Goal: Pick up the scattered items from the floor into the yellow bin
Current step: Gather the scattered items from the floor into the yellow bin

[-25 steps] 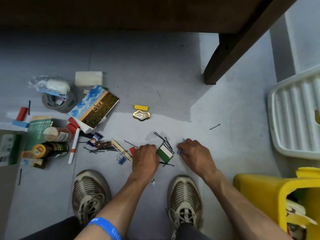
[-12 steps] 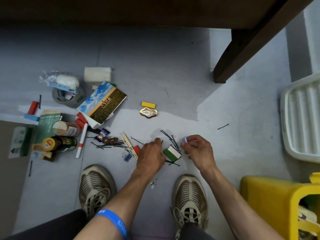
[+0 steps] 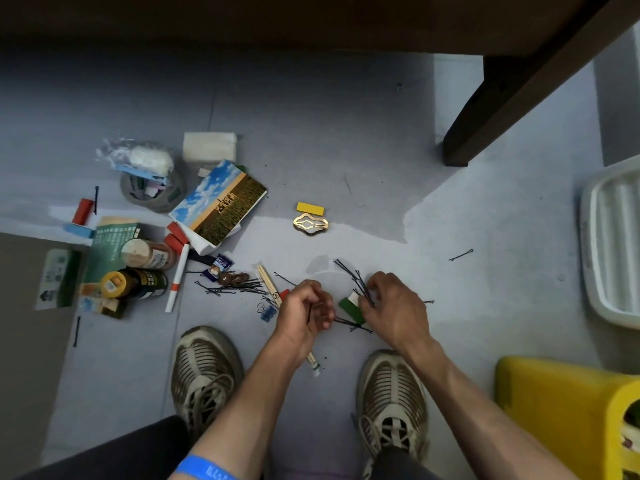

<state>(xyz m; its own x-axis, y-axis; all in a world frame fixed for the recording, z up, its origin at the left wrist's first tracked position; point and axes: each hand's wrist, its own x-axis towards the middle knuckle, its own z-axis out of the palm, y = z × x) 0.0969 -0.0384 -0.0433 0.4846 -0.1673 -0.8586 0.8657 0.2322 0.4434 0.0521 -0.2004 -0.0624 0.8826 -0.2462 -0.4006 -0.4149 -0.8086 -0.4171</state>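
Note:
Black hairpins (image 3: 349, 271) lie scattered on the grey floor between my hands. My left hand (image 3: 304, 313) is curled and holds a few dark hairpins in its fingers. My right hand (image 3: 394, 306) pinches hairpins beside a small green and white block (image 3: 350, 306). More hairpins (image 3: 235, 286) lie in a heap to the left, near a wooden stick (image 3: 267, 281) and a blue binder clip (image 3: 266, 312). The yellow bin (image 3: 561, 410) stands at the lower right, beside my right forearm.
A picture box (image 3: 221, 202), bottles (image 3: 145, 254), a tape roll (image 3: 152, 192), a white pen (image 3: 177, 278), a gold hair clip (image 3: 310, 223) and a yellow block (image 3: 310, 208) lie on the left and middle floor. A dark table leg (image 3: 491, 109) and a white tray (image 3: 613, 244) stand on the right. My shoes (image 3: 204, 372) are below.
My left hand has lifted and curled round hairpins. My right hand has moved left onto the pins by the green and white block.

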